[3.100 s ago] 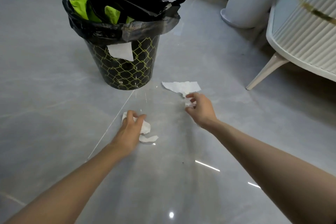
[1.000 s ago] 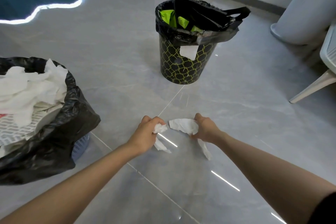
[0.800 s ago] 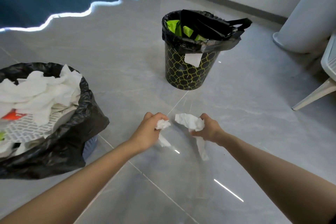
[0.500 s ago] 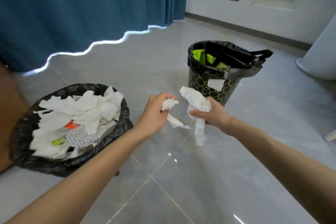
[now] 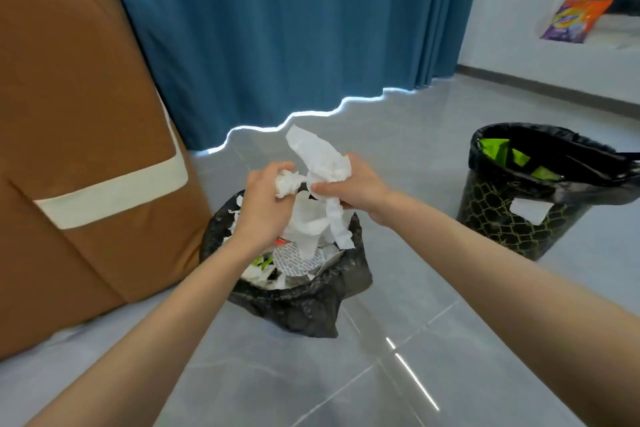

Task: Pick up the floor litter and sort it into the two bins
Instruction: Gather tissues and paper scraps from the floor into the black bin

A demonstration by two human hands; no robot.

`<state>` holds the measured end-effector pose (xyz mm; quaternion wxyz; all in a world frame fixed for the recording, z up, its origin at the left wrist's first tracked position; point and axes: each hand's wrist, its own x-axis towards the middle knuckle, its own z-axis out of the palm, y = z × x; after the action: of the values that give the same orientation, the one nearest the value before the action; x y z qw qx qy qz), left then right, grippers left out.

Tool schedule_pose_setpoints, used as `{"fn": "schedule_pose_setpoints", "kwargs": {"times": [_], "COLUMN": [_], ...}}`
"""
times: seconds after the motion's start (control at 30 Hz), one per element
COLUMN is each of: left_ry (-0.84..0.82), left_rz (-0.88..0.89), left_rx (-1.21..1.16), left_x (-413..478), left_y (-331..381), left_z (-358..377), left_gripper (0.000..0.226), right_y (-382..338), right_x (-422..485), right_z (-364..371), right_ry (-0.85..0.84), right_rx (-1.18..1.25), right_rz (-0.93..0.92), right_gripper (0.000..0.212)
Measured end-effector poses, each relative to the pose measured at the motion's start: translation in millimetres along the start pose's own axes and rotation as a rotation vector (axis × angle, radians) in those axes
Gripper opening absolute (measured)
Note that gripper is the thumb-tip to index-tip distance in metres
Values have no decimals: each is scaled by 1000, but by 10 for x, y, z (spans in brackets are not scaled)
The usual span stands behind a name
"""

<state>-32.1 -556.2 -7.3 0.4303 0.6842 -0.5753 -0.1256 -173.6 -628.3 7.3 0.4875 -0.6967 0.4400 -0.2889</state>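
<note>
The small wad (image 5: 286, 184) of white paper is in your left hand (image 5: 263, 208). Your fingers are curled tight around it. The long tissue (image 5: 320, 158) is in your right hand (image 5: 358, 185). Your thumb and fingers pinch it in the middle, so one end sticks up and the other hangs down. Both pieces are up in the air, right over the near bin (image 5: 294, 305), and your two hands almost touch.

This paper looks very light and soft. It should squash easily, and it may rip if you tug it. A loose end could float off to the side when you let go. I think it is best to hold it by the bunched middle and let go low over the bin.

The near bin has a black bag and lots of white paper inside. The far bin (image 5: 512, 218) stands well apart on your right, on the grey floor (image 5: 433, 340). A brown seat (image 5: 86, 149) is just beside the near bin, and a blue curtain (image 5: 277, 28) hangs behind.
</note>
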Motion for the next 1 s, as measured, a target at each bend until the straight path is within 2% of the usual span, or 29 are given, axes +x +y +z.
{"fn": "schedule_pose_setpoints", "kwargs": {"times": [0.03,0.17,0.23,0.33,0.4,0.43,0.5,0.53,0.67,0.8,1.0], "left_ry": [-6,-123,-146,-84,-30,-6,44,44,-127,-340,-556], "left_rz": [-15,-107,-150,-182,-260,-295,-290,-268,-240,-268,-318], "left_rx": [26,185,250,262,225,219,217,231,344,288,492], "left_x": [-30,-131,-179,-223,-244,-261,-260,-231,-131,-163,-120], "left_y": [-73,-290,-352,-396,-337,-279,-183,-160,-255,-461,-611], "left_z": [-64,-211,-253,-284,-295,-299,-278,-253,-93,17,167], "left_gripper": [37,46,61,92,117,123,120,112,66,64,67], "right_y": [-23,-33,-42,-80,-99,-98,-47,-7,174,269,305], "right_x": [50,126,73,-7,-63,-89,-134,-158,-247,-276,-197], "right_z": [130,429,463,401,325,295,283,290,369,383,358], "right_ry": [-21,-77,-97,-103,-98,-87,-79,-77,-138,-202,-374], "right_rx": [-12,-95,-187,-340,-456,-511,-580,-584,-656,-830,-1044], "right_rz": [2,21,16,-36,-100,-153,-251,-289,-371,-320,-157], "right_gripper": [49,46,57,86,83,77,64,59,54,52,45]}}
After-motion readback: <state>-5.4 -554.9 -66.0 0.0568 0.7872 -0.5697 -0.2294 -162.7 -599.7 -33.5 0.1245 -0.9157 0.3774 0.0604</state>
